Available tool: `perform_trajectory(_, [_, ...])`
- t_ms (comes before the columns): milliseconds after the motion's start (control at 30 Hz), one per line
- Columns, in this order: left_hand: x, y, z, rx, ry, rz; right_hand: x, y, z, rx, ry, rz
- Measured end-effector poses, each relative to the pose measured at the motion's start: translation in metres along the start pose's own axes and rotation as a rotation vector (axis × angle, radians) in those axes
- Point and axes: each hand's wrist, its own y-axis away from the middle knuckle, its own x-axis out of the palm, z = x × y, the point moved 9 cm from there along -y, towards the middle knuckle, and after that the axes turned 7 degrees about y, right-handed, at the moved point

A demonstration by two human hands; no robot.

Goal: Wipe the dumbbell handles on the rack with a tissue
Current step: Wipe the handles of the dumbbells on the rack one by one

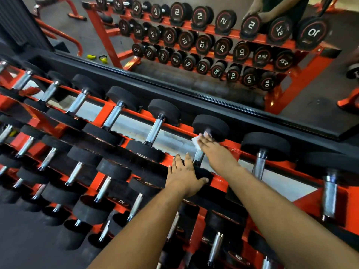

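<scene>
A gym wall: an orange rack [221,182] of black dumbbells runs under a long mirror [194,45]. Nearest me, my left hand [186,176] lies flat with fingers spread on the near head [202,172] of one top-row dumbbell, thumb hooked over its edge. Just beyond, my right hand [212,147] presses a white tissue [196,141] onto that dumbbell's steel handle [199,156], up by the far head [211,126]; I can't tell whether the fingers wrap it, since they are blurred. Farthest off, the mirror shows the numbered rack faces.
</scene>
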Motion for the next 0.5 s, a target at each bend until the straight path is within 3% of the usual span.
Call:
perform_trajectory(133, [0.0,-0.001,0.001,-0.001,0.005,-0.006,0.003,0.027,0.019,-0.141,-0.141,0.046])
perform_trajectory(200, [0.001,-0.001,0.001,-0.007,0.007,0.002,-0.005,0.029,-0.009,0.071,-0.338,-0.11])
perform_trajectory(267, [0.001,0.0,0.001,-0.008,-0.004,-0.007,-0.004,0.034,-0.05,0.522,-0.694,-0.316])
perform_trajectory(300, [0.0,0.0,0.0,-0.006,-0.01,-0.017,0.008,0.034,-0.057,0.705,-0.923,-0.329])
perform_trajectory(400, [0.001,0.001,0.0,0.001,-0.031,-0.033,0.038,0.012,-0.03,0.942,-1.676,-0.275])
perform_trajectory(433, [0.001,0.001,0.0,0.005,-0.032,-0.04,0.043,0.011,-0.021,0.971,-1.794,-0.214])
perform_trajectory(500, [0.001,0.001,0.0,0.017,-0.026,-0.038,0.049,0.015,-0.004,0.935,-1.787,0.014])
